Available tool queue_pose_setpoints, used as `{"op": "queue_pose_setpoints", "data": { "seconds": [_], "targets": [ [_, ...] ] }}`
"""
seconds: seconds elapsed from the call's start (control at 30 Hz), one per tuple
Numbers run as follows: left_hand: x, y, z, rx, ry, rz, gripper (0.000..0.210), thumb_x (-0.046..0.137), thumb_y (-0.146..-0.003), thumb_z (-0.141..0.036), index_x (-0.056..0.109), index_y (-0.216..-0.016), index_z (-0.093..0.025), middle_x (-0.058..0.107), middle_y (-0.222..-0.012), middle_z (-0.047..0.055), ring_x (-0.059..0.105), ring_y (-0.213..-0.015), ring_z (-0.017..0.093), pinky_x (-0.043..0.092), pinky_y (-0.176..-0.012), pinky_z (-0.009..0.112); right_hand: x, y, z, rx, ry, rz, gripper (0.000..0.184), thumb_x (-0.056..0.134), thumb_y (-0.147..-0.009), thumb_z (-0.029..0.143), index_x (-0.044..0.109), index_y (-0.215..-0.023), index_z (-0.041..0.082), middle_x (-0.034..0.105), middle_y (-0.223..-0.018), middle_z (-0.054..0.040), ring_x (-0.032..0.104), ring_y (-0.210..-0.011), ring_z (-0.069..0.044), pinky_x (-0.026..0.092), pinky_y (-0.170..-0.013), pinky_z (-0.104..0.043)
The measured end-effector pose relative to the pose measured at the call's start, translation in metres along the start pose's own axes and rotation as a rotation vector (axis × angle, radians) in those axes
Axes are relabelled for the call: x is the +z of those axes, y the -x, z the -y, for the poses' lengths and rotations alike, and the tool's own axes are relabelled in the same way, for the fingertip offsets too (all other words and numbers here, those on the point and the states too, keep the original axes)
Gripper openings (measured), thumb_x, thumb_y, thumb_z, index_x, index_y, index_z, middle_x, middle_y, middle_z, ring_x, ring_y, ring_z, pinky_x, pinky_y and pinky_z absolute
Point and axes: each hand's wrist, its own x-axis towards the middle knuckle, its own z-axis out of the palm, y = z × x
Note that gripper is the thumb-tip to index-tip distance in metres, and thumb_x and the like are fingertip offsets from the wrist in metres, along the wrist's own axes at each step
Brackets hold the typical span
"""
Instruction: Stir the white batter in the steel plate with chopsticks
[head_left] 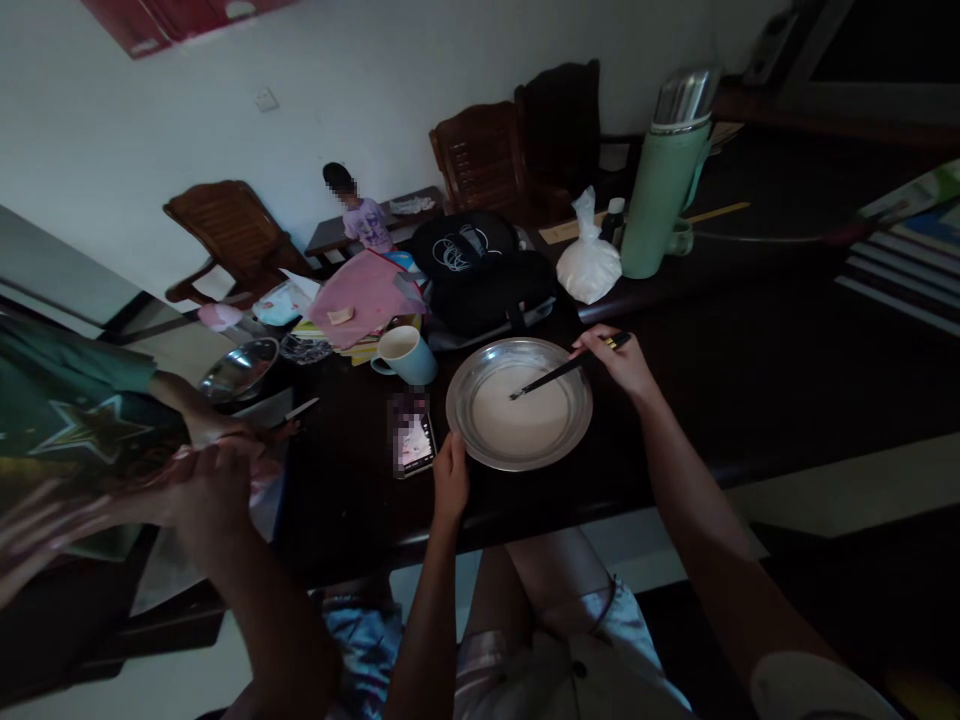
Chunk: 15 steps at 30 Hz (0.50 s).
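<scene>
A wide-rimmed metal basin (460, 378) with milky, off-white liquid in it rests near the dark table's front edge. My left hand (451, 478) is closed on the basin's near left rim, thumb uppermost. In my right hand (616, 362), above the right rim, are black chopsticks (559, 374) with gold bands. They slant down to the left, and their tips meet the liquid near the basin's middle. Just left of the basin lies a phone (417, 446) with its screen lit. Behind it stands a pale blue mug (406, 355).
Beyond the basin are a black bag (480, 280), a tied bag of white powder (589, 262) and a tall green flask (664, 190). At left, other people's hands (214, 475) work over a board near a knife (302, 408) and metal bowl (240, 370). Books (904, 275) are stacked right.
</scene>
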Motion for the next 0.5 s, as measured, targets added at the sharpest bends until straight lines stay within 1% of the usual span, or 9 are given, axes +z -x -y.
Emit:
{"op": "queue_pose_setpoints", "data": {
  "seconds": [0.03, 0.1, 0.2, 0.27, 0.37, 0.4, 0.43, 0.5],
  "targets": [
    [-0.0001, -0.0002, 0.0011, -0.001, -0.003, -0.002, 0.051, 0.041, -0.084, -0.064, 0.057, -0.072, -0.016, 0.055, -0.069, 0.000, 0.048, -0.069, 0.013, 0.039, -0.065, 0.023, -0.0004, 0.0002, 0.0009, 0.011, -0.003, 0.005, 0.033, 0.062, -0.079, 0.054, 0.068, -0.071, 0.022, 0.071, -0.062, -0.0018, 0.068, -0.064, -0.019, 0.052, -0.068, -0.032],
    [-0.0004, -0.0003, 0.0025, 0.002, -0.009, -0.003, 0.052, 0.040, -0.084, -0.064, 0.057, -0.073, -0.016, 0.056, -0.070, 0.000, 0.048, -0.069, 0.013, 0.039, -0.066, 0.024, 0.0012, 0.0014, 0.0022, 0.027, -0.015, 0.070, 0.035, 0.061, -0.080, 0.055, 0.069, -0.071, 0.022, 0.071, -0.062, -0.0022, 0.068, -0.064, -0.019, 0.052, -0.068, -0.033],
    [-0.0008, 0.0000, 0.0017, 0.012, -0.012, 0.003, 0.052, 0.040, -0.084, -0.064, 0.058, -0.075, -0.016, 0.056, -0.070, 0.000, 0.048, -0.069, 0.013, 0.040, -0.066, 0.024, 0.0058, 0.0022, 0.0015, 0.009, -0.025, 0.167, 0.035, 0.060, -0.080, 0.055, 0.070, -0.073, 0.022, 0.073, -0.069, -0.0027, 0.069, -0.070, -0.020, 0.053, -0.072, -0.034],
    [-0.0009, 0.0004, 0.0002, 0.013, -0.011, 0.005, 0.051, 0.040, -0.084, -0.064, 0.057, -0.074, -0.017, 0.055, -0.068, 0.000, 0.047, -0.067, 0.013, 0.039, -0.065, 0.024, 0.0058, 0.0013, 0.0000, -0.015, -0.014, 0.141, 0.035, 0.060, -0.080, 0.054, 0.070, -0.074, 0.022, 0.073, -0.071, -0.0028, 0.069, -0.073, -0.020, 0.052, -0.074, -0.033],
    [-0.0007, 0.0007, -0.0016, 0.009, -0.006, 0.006, 0.051, 0.041, -0.084, -0.064, 0.057, -0.074, -0.017, 0.054, -0.068, 0.000, 0.046, -0.066, 0.013, 0.039, -0.064, 0.023, 0.0005, -0.0006, -0.0014, -0.029, 0.016, 0.012, 0.033, 0.061, -0.081, 0.053, 0.069, -0.076, 0.022, 0.072, -0.067, -0.0021, 0.068, -0.068, -0.019, 0.051, -0.072, -0.033],
    [-0.0007, 0.0007, -0.0017, 0.008, -0.005, 0.007, 0.051, 0.041, -0.084, -0.064, 0.057, -0.074, -0.016, 0.054, -0.068, 0.000, 0.046, -0.067, 0.013, 0.039, -0.064, 0.023, -0.0012, -0.0008, -0.0014, -0.028, 0.023, -0.013, 0.032, 0.061, -0.081, 0.052, 0.069, -0.076, 0.022, 0.071, -0.064, -0.0017, 0.067, -0.066, -0.019, 0.051, -0.071, -0.032],
    [-0.0006, 0.0007, -0.0017, 0.008, -0.005, 0.005, 0.051, 0.041, -0.084, -0.064, 0.057, -0.073, -0.016, 0.054, -0.068, 0.000, 0.046, -0.067, 0.013, 0.039, -0.064, 0.023, -0.0022, -0.0007, -0.0012, -0.023, 0.027, -0.014, 0.032, 0.060, -0.082, 0.052, 0.069, -0.076, 0.022, 0.071, -0.062, -0.0014, 0.067, -0.064, -0.018, 0.050, -0.070, -0.032],
    [-0.0006, 0.0005, -0.0012, 0.010, -0.010, 0.001, 0.051, 0.041, -0.084, -0.063, 0.056, -0.072, -0.016, 0.053, -0.067, 0.000, 0.046, -0.067, 0.013, 0.039, -0.064, 0.023, -0.0013, 0.0004, -0.0007, -0.002, 0.014, 0.043, 0.033, 0.060, -0.082, 0.052, 0.070, -0.076, 0.022, 0.071, -0.062, -0.0014, 0.067, -0.064, -0.018, 0.050, -0.069, -0.032]
  ]
}}
